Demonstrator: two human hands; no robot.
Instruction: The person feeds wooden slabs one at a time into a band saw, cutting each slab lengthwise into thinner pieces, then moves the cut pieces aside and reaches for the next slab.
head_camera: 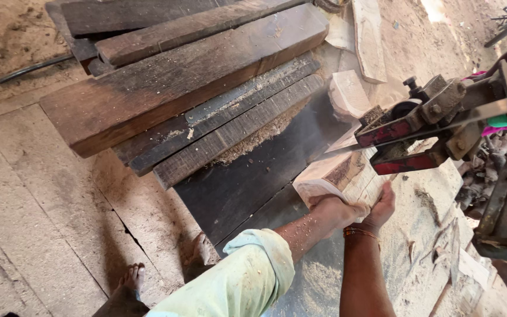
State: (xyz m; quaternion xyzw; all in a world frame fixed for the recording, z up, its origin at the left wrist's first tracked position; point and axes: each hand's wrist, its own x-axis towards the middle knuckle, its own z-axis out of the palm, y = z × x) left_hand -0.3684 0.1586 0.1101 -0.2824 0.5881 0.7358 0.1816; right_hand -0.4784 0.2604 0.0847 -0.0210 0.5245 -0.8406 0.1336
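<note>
While both hands [359, 210] clamp a pale block [338, 173], dark planks [177, 88] cover the sawdusty floor [36, 194].

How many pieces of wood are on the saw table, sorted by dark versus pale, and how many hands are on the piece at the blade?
Dark planks stacked at the far side: 6
Pale block at the blade: 1
Pale offcuts beyond it: 3
Hands on the pale block, left hand and right hand: 2
Total wood pieces: 10
</note>
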